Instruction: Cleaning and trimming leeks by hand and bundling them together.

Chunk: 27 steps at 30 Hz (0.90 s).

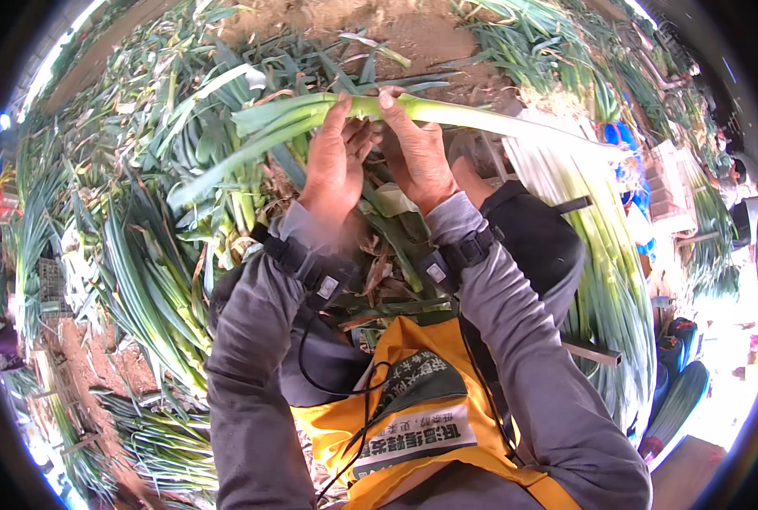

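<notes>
Both my hands hold one long leek (472,117) crosswise in front of me. Its white shank points right and its green leaves spread out to the left. My left hand (338,161) grips it near the base of the leaves, thumb on top. Close beside it, my right hand (415,157) grips the upper shank with the thumb over it. The fingers curl beneath the stalk and are partly hidden. Just right of my right knee lies a thick bundle of leeks (596,238), white ends away from me and green tops toward me.
Loose green leek leaves (192,144) cover the ground ahead and to the left. A pile of leeks (145,280) lies by my left arm. Past the bundle are a blue plastic bag (621,136) and a metal bar (596,352). A yellow apron (421,391) covers my lap.
</notes>
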Motion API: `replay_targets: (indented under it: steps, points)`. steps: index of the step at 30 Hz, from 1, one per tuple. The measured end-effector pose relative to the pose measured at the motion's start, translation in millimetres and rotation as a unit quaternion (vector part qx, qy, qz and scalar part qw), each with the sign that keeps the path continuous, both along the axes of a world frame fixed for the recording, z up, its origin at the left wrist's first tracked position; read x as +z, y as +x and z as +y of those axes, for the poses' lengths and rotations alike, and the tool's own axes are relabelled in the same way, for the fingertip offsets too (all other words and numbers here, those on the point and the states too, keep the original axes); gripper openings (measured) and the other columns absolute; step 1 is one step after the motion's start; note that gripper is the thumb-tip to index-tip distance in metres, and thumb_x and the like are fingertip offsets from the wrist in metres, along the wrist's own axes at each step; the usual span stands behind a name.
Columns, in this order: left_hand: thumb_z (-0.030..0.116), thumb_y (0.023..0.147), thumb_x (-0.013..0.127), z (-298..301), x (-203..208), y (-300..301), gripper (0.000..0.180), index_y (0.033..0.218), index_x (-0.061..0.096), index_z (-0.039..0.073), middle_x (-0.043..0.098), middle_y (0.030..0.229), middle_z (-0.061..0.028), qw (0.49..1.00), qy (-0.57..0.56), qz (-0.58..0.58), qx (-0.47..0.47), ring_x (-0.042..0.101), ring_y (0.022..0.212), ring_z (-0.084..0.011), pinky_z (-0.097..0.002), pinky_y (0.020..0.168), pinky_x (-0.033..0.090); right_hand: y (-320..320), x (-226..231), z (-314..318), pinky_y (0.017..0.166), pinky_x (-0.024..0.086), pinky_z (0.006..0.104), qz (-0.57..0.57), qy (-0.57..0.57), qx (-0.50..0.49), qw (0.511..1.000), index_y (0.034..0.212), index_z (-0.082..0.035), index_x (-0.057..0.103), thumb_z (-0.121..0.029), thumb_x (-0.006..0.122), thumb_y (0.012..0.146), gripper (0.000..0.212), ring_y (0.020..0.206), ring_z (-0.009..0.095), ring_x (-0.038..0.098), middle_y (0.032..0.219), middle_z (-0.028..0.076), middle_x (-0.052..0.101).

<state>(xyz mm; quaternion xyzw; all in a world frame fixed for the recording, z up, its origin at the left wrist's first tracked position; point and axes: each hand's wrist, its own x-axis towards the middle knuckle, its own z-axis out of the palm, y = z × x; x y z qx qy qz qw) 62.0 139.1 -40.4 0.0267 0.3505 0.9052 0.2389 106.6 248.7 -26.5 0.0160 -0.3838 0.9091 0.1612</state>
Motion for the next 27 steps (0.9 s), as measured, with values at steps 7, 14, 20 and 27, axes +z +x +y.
replay_targets:
  steps: [7, 14, 20, 27]
  points:
    - [0.050, 0.097, 0.056, 6, -5, 5, 0.057, 0.128, 0.052, 0.002, 0.056, 0.126, -0.0186, 0.999, -0.052, 0.008, -0.001, 0.061, 0.110, -0.0247, -0.0359, 0.091, 0.051, 57, 74, 93, 0.065, 0.049, 0.0262, 0.068, 0.136, -0.158, 0.976, 0.100, -0.004, 0.068, -0.011, 0.073, 0.089, 0.014, 0.073, 0.009, 0.060, 0.086, 0.000, 0.066]
    - [0.035, 0.090, 0.072, 49, 71, 36, 0.043, 0.118, 0.064, 0.004, 0.061, 0.114, -0.0103, 0.851, -0.302, 0.424, 0.066, 0.062, 0.094, -0.0187, -0.0293, 0.073, 0.052, 126, 65, 164, 0.077, 0.050, 0.0257, 0.073, 0.239, -0.079, 0.965, 0.120, -0.006, 0.060, -0.013, 0.067, 0.094, 0.028, 0.100, 0.013, 0.063, 0.120, 0.011, 0.067]
    - [0.030, 0.092, 0.069, 49, 79, 14, 0.047, 0.127, 0.060, 0.000, 0.061, 0.120, -0.0135, 0.714, -0.404, 0.545, -0.173, 0.058, 0.115, -0.0250, -0.0315, 0.100, 0.046, 153, 71, 178, 0.076, 0.050, 0.0252, 0.076, 0.289, -0.028, 0.954, 0.120, -0.004, 0.060, -0.014, 0.067, 0.093, 0.029, 0.090, 0.011, 0.061, 0.119, 0.012, 0.066]
    - [0.022, 0.091, 0.067, 28, 74, -7, 0.031, 0.116, 0.067, 0.003, 0.066, 0.112, -0.0133, 0.506, -0.474, 0.702, -0.161, 0.063, 0.105, -0.0308, -0.0389, 0.090, 0.049, 161, 69, 165, 0.066, 0.049, 0.0225, -0.024, 0.378, -0.033, 0.925, 0.107, -0.002, 0.070, -0.014, 0.073, 0.087, 0.023, 0.074, 0.008, 0.059, 0.089, 0.003, 0.069]
